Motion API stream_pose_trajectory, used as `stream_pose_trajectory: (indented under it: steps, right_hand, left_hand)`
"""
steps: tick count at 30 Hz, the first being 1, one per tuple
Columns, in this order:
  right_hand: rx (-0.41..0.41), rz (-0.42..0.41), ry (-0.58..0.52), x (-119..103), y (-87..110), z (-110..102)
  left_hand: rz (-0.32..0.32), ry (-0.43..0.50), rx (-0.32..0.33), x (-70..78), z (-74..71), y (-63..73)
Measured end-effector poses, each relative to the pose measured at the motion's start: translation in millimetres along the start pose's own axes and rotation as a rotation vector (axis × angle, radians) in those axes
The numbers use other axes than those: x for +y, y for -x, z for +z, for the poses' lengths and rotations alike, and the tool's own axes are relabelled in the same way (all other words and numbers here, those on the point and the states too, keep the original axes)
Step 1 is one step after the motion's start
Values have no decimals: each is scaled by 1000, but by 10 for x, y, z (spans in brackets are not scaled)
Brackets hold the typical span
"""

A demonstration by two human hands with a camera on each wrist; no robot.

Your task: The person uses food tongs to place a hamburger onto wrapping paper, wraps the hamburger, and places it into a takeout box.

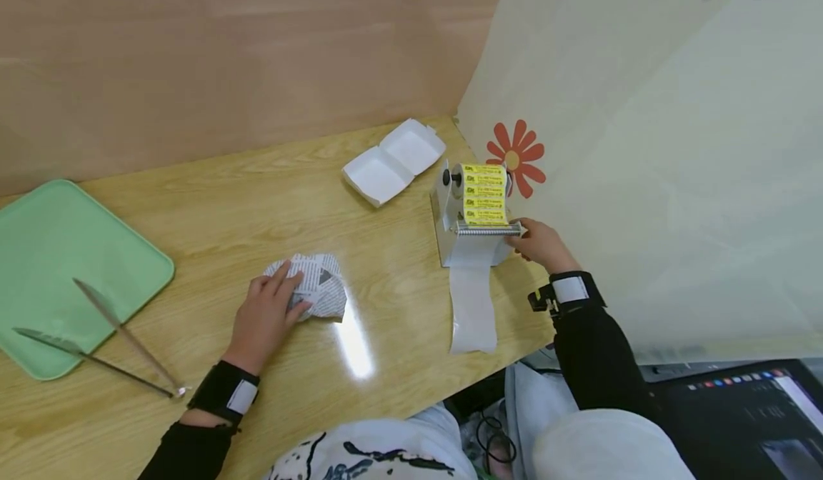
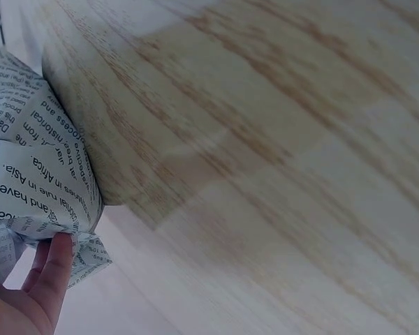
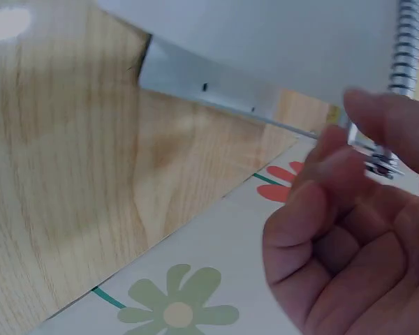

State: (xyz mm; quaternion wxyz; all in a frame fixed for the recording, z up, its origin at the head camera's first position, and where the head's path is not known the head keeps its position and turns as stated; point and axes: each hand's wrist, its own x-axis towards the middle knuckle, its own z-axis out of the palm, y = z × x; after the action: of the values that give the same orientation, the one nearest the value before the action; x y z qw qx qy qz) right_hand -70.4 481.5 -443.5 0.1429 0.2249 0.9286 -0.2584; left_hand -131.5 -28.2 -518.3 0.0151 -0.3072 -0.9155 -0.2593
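My left hand point(image 1: 266, 316) lies over a newsprint-paper bundle point(image 1: 328, 287), fingers on its top and thumb at its near side. In the left wrist view, fingertips tuck against a loose fold of the printed paper point(image 2: 38, 181); what the paper covers is hidden. My right hand point(image 1: 543, 243) is at the right end of the toothed bar on a label dispenser point(image 1: 444, 216). In the right wrist view its fingers curl, with thumb and forefinger about the bar's metal end. Yellow printed labels point(image 1: 485, 194) are on the roll, and a pale backing strip point(image 1: 472, 308) hangs down in front.
A white hinged takeout box point(image 1: 392, 162) lies unfolded behind the bundle. At the left, tongs point(image 1: 128, 333) lean on a green tray point(image 1: 38, 251). A flower-patterned wall sheet point(image 1: 643, 180) borders the table's right side, close to the dispenser. The table's front edge is near my body.
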Motion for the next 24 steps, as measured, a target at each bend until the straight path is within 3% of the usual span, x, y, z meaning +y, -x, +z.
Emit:
stream_pose_trajectory:
  steps: [4, 15, 24]
  right_hand:
    - [60, -58, 110, 8, -44, 56]
    - [206, -73, 168, -16, -35, 138]
    - [337, -72, 219, -38, -39, 220]
  left_hand:
    - [3, 0, 0, 5, 2, 13]
    - [-13, 1, -14, 56, -32, 59]
    - [-3, -11, 17, 102, -47, 148]
